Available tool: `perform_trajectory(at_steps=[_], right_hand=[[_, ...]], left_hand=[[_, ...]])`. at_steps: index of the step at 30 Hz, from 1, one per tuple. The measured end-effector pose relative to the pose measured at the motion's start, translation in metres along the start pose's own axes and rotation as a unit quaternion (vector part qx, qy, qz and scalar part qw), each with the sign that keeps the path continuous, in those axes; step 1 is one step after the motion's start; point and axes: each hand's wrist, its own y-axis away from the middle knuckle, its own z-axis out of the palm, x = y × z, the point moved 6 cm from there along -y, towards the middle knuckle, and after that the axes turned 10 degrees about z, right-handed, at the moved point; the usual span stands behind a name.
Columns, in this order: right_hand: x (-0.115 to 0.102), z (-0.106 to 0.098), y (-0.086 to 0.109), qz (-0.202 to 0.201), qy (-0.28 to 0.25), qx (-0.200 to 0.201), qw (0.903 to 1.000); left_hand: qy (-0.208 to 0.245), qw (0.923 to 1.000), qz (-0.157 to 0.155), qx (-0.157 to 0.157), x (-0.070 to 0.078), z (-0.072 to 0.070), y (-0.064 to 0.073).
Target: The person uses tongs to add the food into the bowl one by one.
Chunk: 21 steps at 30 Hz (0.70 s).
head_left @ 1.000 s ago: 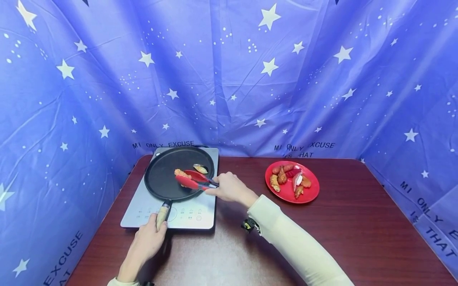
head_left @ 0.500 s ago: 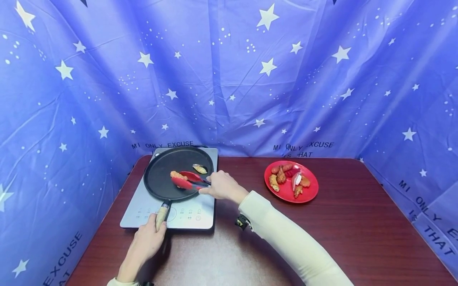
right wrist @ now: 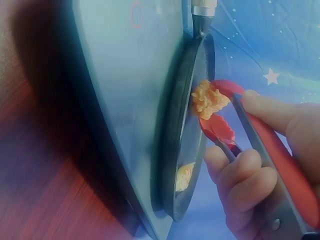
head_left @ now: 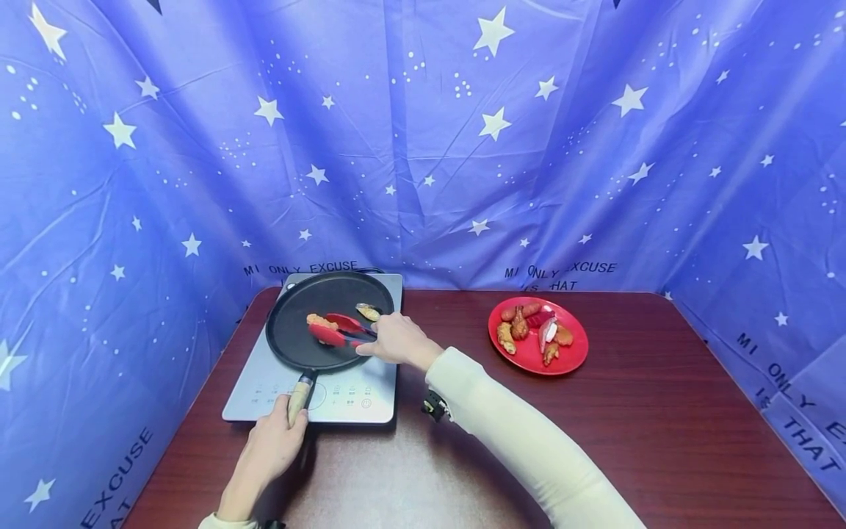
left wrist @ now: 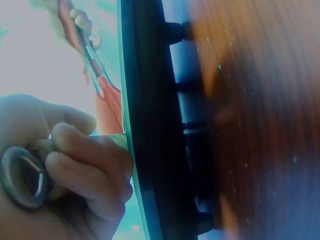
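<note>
My left hand (head_left: 274, 441) grips the wooden handle (head_left: 299, 397) of a flat black frying pan (head_left: 311, 294). In the left wrist view its fingers curl round the handle, whose end carries a metal ring (left wrist: 22, 177). My right hand (head_left: 399, 340) holds red-tipped tongs (head_left: 333, 338) over the pan's middle. A bumpy orange piece of fried chicken (right wrist: 210, 99) sits between the tong tips, close to the pan surface; whether it touches the pan I cannot tell. A mussel in its half shell (head_left: 367, 312) lies in the pan, right of the tongs.
The pan stands on a silver induction cooktop (head_left: 251, 411) at the table's left. A red plate (head_left: 575, 362) with several pieces of food, including a drumstick (head_left: 520, 325) and a sausage (head_left: 531, 310), stands to the right. A blue star-patterned curtain (head_left: 423, 206) surrounds the table (head_left: 661, 404).
My right hand has moved left across the pan with the tongs and the fried chicken. My left hand stays on the handle, and the pan has not shifted.
</note>
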Motion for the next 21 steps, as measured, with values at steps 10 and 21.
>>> perform_trajectory(at_steps=[10,21], right_hand=[[-0.0086,0.0018,-0.0070,0.000,0.022,0.011,0.9997],[-0.0106,0.0032,-0.0091,0.024,-0.014,0.010,0.9996]], left_hand=[[0.000,1.0000,0.004,-0.003,0.0021,-0.0025,0.0008],[-0.003,1.0000,0.006,-0.004,0.0033,-0.0024,0.0008]])
